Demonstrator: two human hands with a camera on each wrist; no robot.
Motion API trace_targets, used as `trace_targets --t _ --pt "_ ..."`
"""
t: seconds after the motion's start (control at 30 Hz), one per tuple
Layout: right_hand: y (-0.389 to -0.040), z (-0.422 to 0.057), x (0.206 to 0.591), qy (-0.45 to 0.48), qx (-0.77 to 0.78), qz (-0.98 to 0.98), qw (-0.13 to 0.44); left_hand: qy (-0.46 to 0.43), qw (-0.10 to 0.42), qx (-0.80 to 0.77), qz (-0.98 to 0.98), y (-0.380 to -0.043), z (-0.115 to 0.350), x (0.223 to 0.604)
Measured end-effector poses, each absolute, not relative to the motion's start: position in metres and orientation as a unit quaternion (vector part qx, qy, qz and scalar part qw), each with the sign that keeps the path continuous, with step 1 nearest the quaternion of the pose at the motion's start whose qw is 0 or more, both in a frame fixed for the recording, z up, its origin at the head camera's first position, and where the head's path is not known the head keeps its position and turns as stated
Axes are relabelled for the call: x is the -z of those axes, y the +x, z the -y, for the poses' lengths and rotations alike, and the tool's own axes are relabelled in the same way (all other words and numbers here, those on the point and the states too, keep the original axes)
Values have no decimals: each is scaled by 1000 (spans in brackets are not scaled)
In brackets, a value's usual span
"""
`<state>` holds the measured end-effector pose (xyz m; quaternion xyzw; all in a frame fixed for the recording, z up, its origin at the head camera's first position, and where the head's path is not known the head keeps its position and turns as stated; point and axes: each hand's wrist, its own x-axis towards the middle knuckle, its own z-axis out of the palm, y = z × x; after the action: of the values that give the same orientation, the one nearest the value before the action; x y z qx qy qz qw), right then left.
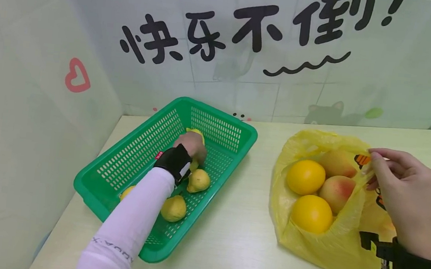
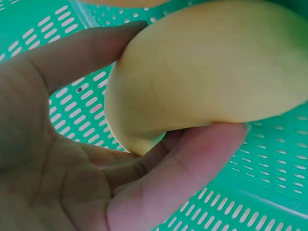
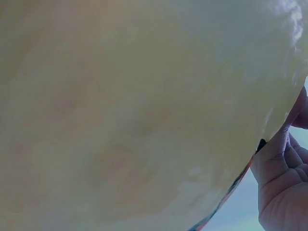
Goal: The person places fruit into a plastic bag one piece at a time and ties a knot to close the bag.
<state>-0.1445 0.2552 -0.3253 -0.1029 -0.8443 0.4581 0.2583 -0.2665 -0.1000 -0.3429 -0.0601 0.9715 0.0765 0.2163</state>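
Inside the green plastic basket [image 1: 219, 114], my left hand [image 1: 192, 144] grips a smooth yellow mango [image 2: 202, 67], thumb on one side and fingers on the other. The head view shows only a bit of this fruit past the hand. My right hand [image 1: 407, 189] pinches the rim of a yellow plastic bag [image 1: 280, 229] between thumb and fingers, holding that side up. Through the bag's mouth I see two round orange-yellow fruits [image 1: 305, 177], a red-blushed peach [image 1: 336, 193] and a longer yellow fruit with a red blush [image 1: 336, 163]. Bag film fills most of the right wrist view.
Several small yellow fruits, lemon- or pear-like, lie in the basket, among them one near the wrist [image 1: 198, 181] and one lower down [image 1: 173, 208]. Basket and bag stand apart on a pale wooden table [image 1: 237, 224]. Behind rises a printed wall sheet [image 1: 222, 74].
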Motion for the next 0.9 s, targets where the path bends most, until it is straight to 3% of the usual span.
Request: trace_targets --t 0.6,0.9 --pt "-143 -256 328 -86 -475 836 261 -29 252 -122 -959 -261 123 308" --pt "-143 -255 326 -87 -469 839 260 25 225 -108 -968 -246 128 274"
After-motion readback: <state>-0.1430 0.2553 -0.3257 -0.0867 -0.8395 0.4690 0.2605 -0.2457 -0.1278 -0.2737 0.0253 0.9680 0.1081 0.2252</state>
